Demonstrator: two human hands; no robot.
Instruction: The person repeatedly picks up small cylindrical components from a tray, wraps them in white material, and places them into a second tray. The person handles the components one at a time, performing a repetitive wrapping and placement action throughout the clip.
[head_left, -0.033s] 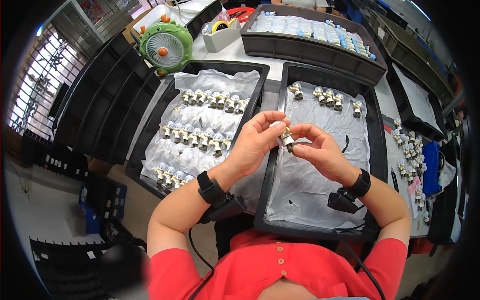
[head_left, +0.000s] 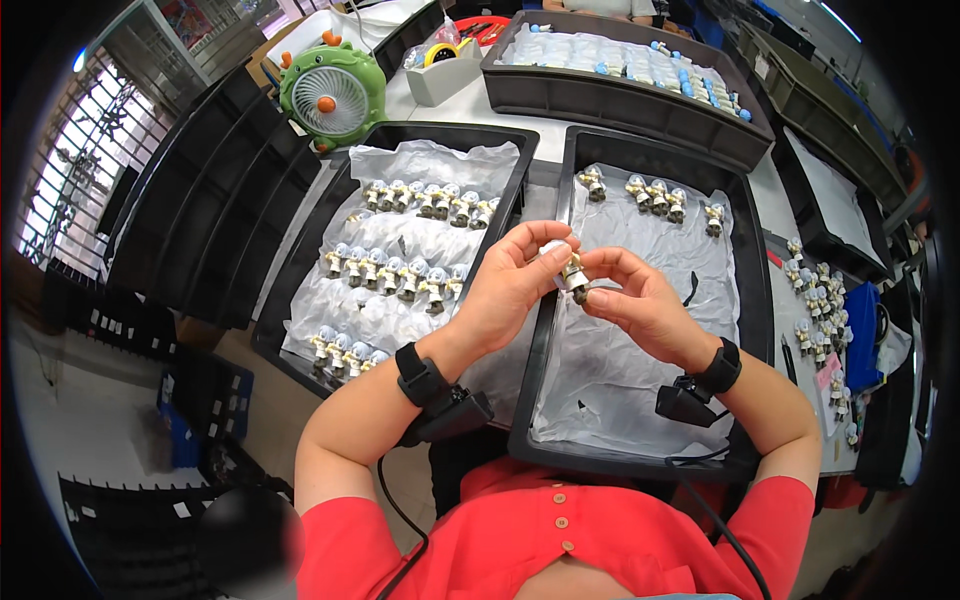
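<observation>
A small figurine with a pale head, white-and-gold body and dark base is held up between my two hands. My left hand pinches its upper part between thumb and forefinger. Lower down, my right hand grips it near the dark base with thumb and fingertips. Both hands are over the inner edge of the right black tray, which is lined with white sheeting and has a few similar figurines at its far end. The left black tray bears rows of figurines on crumpled white sheeting.
A green fan stands at the back left, beside a grey holder with yellow tape. Behind the trays is a brown crate of blue-and-white pieces. Loose figurines and a blue pouch lie at right.
</observation>
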